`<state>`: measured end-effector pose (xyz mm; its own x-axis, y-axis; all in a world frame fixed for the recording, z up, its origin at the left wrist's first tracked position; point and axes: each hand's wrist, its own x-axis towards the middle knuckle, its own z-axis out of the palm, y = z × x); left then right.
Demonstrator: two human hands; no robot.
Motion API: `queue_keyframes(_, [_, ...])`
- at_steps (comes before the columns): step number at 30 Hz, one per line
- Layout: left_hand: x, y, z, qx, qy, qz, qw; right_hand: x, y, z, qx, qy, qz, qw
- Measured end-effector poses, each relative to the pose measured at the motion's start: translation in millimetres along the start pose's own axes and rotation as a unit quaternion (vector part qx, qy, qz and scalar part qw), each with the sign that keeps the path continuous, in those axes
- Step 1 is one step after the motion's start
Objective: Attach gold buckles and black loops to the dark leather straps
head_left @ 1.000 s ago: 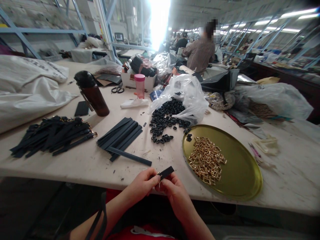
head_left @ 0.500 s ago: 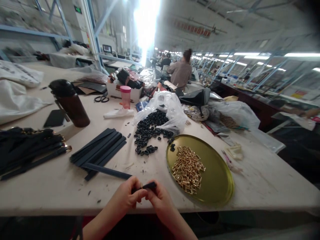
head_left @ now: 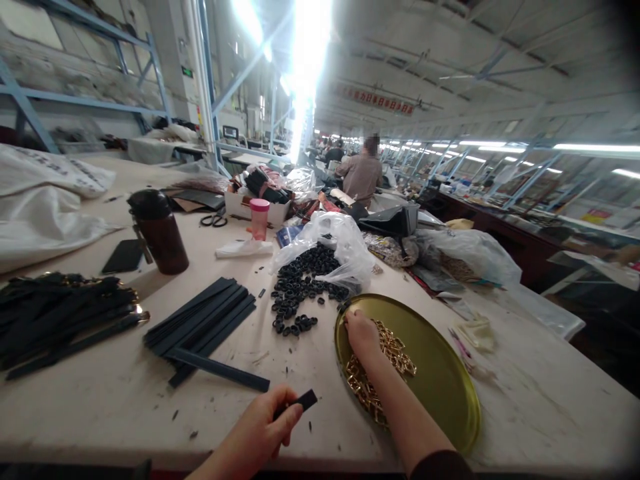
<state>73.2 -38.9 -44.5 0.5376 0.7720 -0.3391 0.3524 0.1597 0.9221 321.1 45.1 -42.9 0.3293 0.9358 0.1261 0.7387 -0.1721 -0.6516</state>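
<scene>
Between the thumb and fingers of my left hand (head_left: 273, 417) is a black strap (head_left: 309, 400), its flat end jutting out to the right; the rest of it is hidden by the hand. My right hand (head_left: 363, 333) reaches into the far left part of a round gold tray (head_left: 440, 380), fingertips pinched together near the rim; what they hold, if anything, is hidden. Beneath that forearm lies a heap of gold metal buckles (head_left: 395, 353). A loose dark strip (head_left: 225, 370) rests on the table near my left hand, one end touching the stack of black strips (head_left: 200, 320).
Black loops (head_left: 300, 287) spill from a clear plastic bag (head_left: 345, 243) beyond the tray. Finished-looking straps with gold ends (head_left: 65, 313) lie far left. A dark bottle (head_left: 163, 233), phone (head_left: 123, 256), scissors (head_left: 214, 219) and pink cup (head_left: 259, 220) stand or lie farther back.
My right hand has left the strap and moved right and away into the tray. My left hand keeps the strap alone. The whole view has tilted up slightly.
</scene>
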Motion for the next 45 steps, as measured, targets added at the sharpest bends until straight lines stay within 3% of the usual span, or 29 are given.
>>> queue_keyframes(5, [0,5,-5.3,-0.053,0.064,-0.004,0.997,-30,-17,1,0.062,-0.041,-0.022,0.997])
queue_keyframes(8, [5,12,-5.7,-0.087,0.112,0.025,0.990,-71,-39,4,0.161,-0.134,-0.022,0.978])
queue_keyframes(10, [7,15,-5.3,-0.087,0.112,0.037,0.989,-97,-52,8,0.350,-0.214,0.035,0.911])
queue_keyframes(12, [5,17,-5.4,-0.073,0.095,0.035,0.992,-115,-59,14,0.465,-0.227,0.090,0.851])
queue_keyframes(13, [4,17,-6.0,-0.062,0.084,0.029,0.994,-121,-60,17,0.492,-0.222,0.109,0.835])
queue_keyframes(19, [-6,18,-9.8,0.025,0.040,0.030,0.998,-132,-57,32,0.492,-0.187,0.108,0.844])
queue_keyframes(22, [-7,19,-9.2,0.012,0.037,0.026,0.999,-136,-56,31,0.486,-0.190,0.093,0.848])
queue_keyframes(27, [-15,24,-11.2,-0.026,-0.020,0.058,0.998,-142,-56,29,0.462,-0.177,0.103,0.863])
queue_keyframes(34, [-18,16,-14.0,-0.016,0.011,0.050,0.999,-155,-62,31,0.532,-0.222,0.116,0.809])
queue_keyframes(37, [-17,13,-15.2,0.024,0.030,0.039,0.998,-157,-61,29,0.564,-0.236,0.158,0.775])
queue_keyframes(42, [-19,13,-17.9,0.116,0.052,0.016,0.992,-161,-59,33,0.554,-0.293,0.195,0.754])
queue_keyframes(45, [-20,11,-19.0,0.166,0.062,0.002,0.984,-163,-58,39,0.561,-0.331,0.231,0.722])
